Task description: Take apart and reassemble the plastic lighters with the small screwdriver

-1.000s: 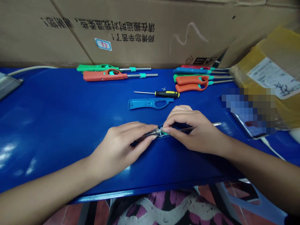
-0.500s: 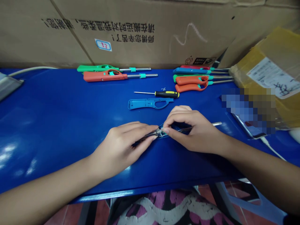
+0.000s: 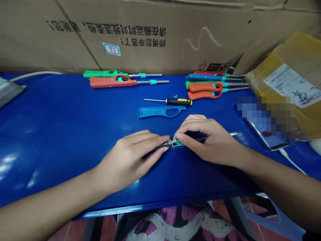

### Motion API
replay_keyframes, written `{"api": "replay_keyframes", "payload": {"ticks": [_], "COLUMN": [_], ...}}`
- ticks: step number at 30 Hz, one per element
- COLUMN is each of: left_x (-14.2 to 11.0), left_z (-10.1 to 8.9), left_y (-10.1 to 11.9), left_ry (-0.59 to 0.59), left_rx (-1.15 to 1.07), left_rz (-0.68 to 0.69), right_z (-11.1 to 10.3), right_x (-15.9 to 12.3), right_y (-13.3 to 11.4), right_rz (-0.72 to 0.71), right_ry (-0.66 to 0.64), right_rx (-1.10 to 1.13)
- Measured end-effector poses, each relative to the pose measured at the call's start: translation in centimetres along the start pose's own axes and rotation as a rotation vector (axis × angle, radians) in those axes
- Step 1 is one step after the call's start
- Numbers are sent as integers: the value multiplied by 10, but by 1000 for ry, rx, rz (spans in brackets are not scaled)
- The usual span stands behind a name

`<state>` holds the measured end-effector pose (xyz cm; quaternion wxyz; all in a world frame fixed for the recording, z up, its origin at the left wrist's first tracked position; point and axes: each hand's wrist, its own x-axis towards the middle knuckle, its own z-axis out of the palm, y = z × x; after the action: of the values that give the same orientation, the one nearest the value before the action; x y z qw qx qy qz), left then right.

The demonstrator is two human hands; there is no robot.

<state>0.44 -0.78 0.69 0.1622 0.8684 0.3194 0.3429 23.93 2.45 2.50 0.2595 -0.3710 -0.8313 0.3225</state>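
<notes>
An opened gas lighter [image 3: 173, 143] lies low over the table between my hands, its inner parts exposed in a blue half-shell. My left hand [image 3: 135, 152] is closed around its dark tank end, thumb and fingers along both sides. With thumb and forefinger pinched, my right hand [image 3: 205, 139] grips a small inner part beside the tank's tip; the fingers mostly hide it. A teal trigger piece [image 3: 179, 142] shows under that thumb. The metal barrel tip [image 3: 233, 133] sticks out beyond my right hand. Just behind, the other blue half-shell [image 3: 160, 111] rests with its inside up.
A screwdriver [image 3: 173, 101] lies behind the half-shell, near tiny screws [image 3: 175, 96]. Whole lighters lie at the back, an orange one [image 3: 110, 82] among them on the left and several more [image 3: 204, 87] on the right. A phone [image 3: 263, 130], taped parcel [image 3: 288, 80] and cardboard box [image 3: 140, 13] border the table.
My right thumb and fingertips have shifted slightly at the lighter's inner parts, and more of the teal piece shows. My left hand keeps its hold.
</notes>
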Motion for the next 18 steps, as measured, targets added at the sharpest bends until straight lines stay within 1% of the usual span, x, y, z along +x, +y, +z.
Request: {"api": "replay_keyframes", "payload": {"ticks": [9, 18], "left_x": [1, 1], "left_z": [0, 1], "left_y": [1, 0], "left_ry": [15, 6], "left_rx": [-10, -22], "left_rz": [-22, -1], "right_z": [-1, 2], "right_x": [-2, -2], "right_y": [0, 6], "right_rz": [-83, -132], "right_ry": [4, 6], "right_rx": [-66, -14]}}
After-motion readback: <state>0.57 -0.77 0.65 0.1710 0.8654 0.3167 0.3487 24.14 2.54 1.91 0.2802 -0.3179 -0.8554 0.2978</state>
